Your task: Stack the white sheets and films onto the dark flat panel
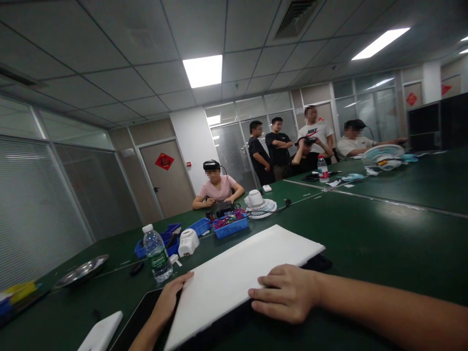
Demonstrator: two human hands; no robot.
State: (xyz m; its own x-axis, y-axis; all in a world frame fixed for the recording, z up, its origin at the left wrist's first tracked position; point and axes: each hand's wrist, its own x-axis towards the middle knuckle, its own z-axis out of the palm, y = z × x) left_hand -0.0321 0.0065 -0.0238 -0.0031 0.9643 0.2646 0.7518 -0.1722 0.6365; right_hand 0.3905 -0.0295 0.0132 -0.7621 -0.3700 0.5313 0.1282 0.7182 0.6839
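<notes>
A flat white stack that looks like paper [237, 278] lies tilted across the near middle of the view. My left hand [170, 295] grips its left edge, thumb along the rim and the other fingers mostly hidden. On the near long edge, my right hand [285, 295] is closed with bent fingers pressed against the border; its thumb is out of sight. Something dark [318, 263] shows under the far right corner, its kind unclear. Beside my left forearm lie a black flat panel [135, 317] and a white box-like object [101, 332].
On the green table [383, 253] stand a water bottle [158, 256], a metal tray [83, 270], a white fan part [188, 242] and a blue bin of wires [231, 226]. Across it sits a person [219, 187] wearing a headset; several other people are behind.
</notes>
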